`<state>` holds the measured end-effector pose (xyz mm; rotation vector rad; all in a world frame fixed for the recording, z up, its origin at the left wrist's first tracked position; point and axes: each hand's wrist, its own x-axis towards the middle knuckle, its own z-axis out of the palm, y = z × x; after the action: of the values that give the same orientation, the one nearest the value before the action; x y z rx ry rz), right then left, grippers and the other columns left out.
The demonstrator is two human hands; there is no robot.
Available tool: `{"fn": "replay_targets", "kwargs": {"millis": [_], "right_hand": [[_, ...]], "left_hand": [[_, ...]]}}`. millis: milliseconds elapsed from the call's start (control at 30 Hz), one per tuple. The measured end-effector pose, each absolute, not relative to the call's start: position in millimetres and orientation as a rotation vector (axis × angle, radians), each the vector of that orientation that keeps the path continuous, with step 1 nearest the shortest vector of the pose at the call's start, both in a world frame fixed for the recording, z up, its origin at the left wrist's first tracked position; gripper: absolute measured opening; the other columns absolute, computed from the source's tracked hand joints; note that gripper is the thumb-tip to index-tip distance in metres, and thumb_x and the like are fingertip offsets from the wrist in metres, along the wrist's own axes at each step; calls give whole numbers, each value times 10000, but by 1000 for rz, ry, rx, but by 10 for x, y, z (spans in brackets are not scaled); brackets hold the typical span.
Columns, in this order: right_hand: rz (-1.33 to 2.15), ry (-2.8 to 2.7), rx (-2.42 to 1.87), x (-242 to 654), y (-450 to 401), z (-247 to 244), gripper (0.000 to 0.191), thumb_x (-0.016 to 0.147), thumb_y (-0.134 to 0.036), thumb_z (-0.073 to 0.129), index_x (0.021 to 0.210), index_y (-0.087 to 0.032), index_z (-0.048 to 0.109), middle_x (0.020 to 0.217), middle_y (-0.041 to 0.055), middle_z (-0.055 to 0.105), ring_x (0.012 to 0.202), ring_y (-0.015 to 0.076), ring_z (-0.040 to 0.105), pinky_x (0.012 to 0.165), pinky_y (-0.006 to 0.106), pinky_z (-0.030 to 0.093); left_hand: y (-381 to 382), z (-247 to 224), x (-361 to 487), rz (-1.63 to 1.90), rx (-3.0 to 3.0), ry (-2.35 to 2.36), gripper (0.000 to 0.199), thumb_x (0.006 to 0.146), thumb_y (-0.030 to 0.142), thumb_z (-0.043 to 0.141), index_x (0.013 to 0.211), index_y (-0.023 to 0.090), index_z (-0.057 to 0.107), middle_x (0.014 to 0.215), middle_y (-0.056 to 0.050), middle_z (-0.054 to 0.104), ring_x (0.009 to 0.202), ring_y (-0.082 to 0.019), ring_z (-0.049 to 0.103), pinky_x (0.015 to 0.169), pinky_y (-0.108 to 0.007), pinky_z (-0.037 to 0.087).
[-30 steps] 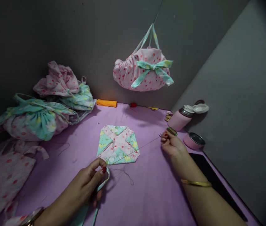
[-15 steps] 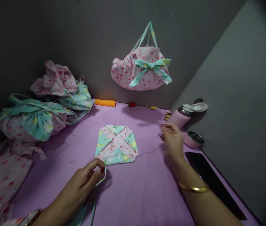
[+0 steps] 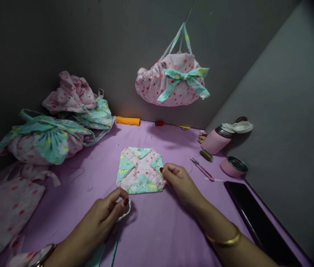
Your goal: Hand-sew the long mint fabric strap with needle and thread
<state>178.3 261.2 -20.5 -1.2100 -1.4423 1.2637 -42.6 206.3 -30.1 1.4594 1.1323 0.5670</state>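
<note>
A pink, red-dotted fabric square [image 3: 142,168] with teal floral triangles at its edges lies flat on the table. My left hand [image 3: 108,211] is closed in a pinch on a thin teal fabric strap [image 3: 115,241], just below the square's lower left corner. At the square's right edge is my right hand [image 3: 180,181], thumb and finger pinched together. Whatever is between those fingers is too small to make out. Pink-handled thread snips [image 3: 203,170] and a green thread spool [image 3: 206,155] lie right of that hand.
A pink bottle [image 3: 215,141] with its lid open, a pink cup-like cap [image 3: 234,167] and a black phone-like slab [image 3: 259,218] line the right. Fabric bundles [image 3: 42,144] crowd the left. A dotted bag [image 3: 173,83] hangs at the back, above an orange roll [image 3: 128,121].
My right hand has moved left from the snips to the square's right edge. The snips and green spool show now. My left hand keeps its pinch on the strap. The view has shifted slightly.
</note>
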Motion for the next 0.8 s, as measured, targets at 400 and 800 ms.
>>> {"fn": "replay_targets", "kwargs": {"millis": [400, 800], "right_hand": [[873, -1032, -1367, 2343, 2988, -311, 204, 711, -263, 493, 571, -199, 358, 466, -91, 249, 390, 69, 176, 381, 211, 114], [1122, -1745, -1252, 1436, 2296, -161, 98, 752, -193, 548, 698, -160, 623, 563, -30, 495, 510, 83, 398, 480, 203, 297]], "left_hand": [[2063, -316, -428, 530, 1511, 1137, 244, 909, 438, 317, 856, 221, 415, 405, 102, 396, 317, -75, 302, 345, -168, 227], [2059, -345, -414, 624, 1355, 1111, 197, 901, 410, 359, 857, 225, 408, 377, 102, 458, 288, -67, 311, 323, -152, 235]]}}
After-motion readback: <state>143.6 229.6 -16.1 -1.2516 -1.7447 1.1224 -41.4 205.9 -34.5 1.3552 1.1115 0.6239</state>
